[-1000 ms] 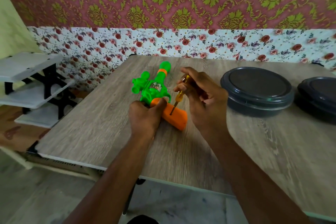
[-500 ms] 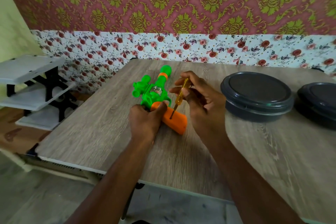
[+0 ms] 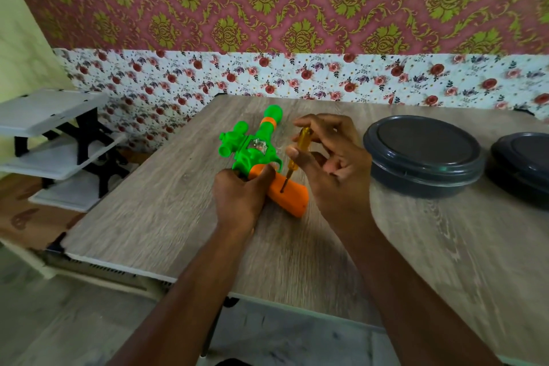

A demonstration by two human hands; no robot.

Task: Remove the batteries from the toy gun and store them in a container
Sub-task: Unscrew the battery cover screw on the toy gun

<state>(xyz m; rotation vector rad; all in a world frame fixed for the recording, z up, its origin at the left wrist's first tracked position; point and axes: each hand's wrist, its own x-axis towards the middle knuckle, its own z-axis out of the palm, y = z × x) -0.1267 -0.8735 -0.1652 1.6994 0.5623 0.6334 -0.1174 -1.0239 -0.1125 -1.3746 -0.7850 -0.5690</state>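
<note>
One green-and-orange moulded plastic toy gun (image 3: 255,154) lies flat on the wood-grain table (image 3: 178,211), its orange grip under the left hand (image 3: 240,199), whose fingers close over the grip's upper end. The right hand (image 3: 329,163) pinches one slender amber-handled screwdriver (image 3: 297,154), tip set on the grip just beyond the left thumb. The hollow shell is probably light, rigid and prone to slide; best pinned at the grip. Two dark grey round lidded plastic containers (image 3: 424,154) stand beyond the right fingers. No batteries visible.
</note>
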